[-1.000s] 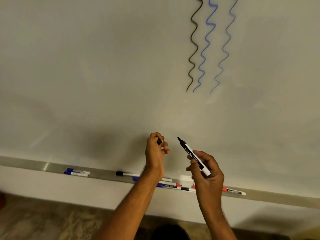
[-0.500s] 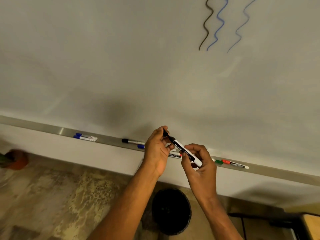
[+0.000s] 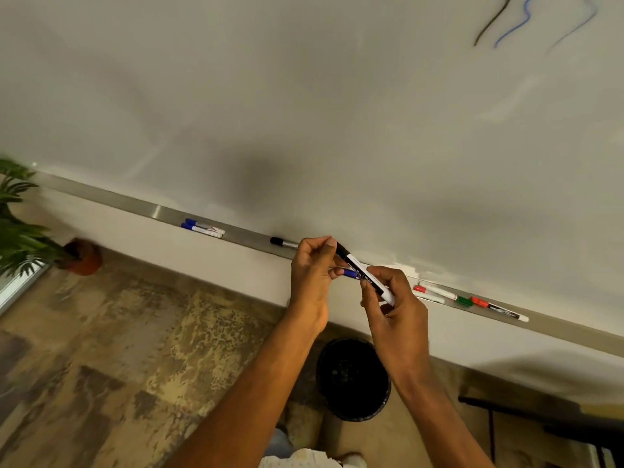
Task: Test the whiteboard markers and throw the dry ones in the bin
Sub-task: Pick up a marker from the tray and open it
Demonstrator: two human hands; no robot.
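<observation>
My right hand (image 3: 393,312) grips the white barrel of a black whiteboard marker (image 3: 366,276) held slanting up to the left. My left hand (image 3: 312,282) pinches its black cap end, the cap sitting on the marker's tip. Both hands hover in front of the metal marker tray (image 3: 162,212) under the whiteboard (image 3: 304,113). A round black bin (image 3: 353,380) stands on the floor right below my hands. On the tray lie two blue markers (image 3: 202,228), a black-capped marker (image 3: 283,243), and red and green ones (image 3: 467,300).
Three wavy test lines, black and two blue, (image 3: 513,25) mark the board at the top right. A potted plant (image 3: 37,244) stands on the floor at the left. A dark piece of furniture (image 3: 540,420) sits at the lower right.
The view has tilted down, bringing the bin and floor into sight. My hands came together and my left hand put the black cap onto the marker's tip.
</observation>
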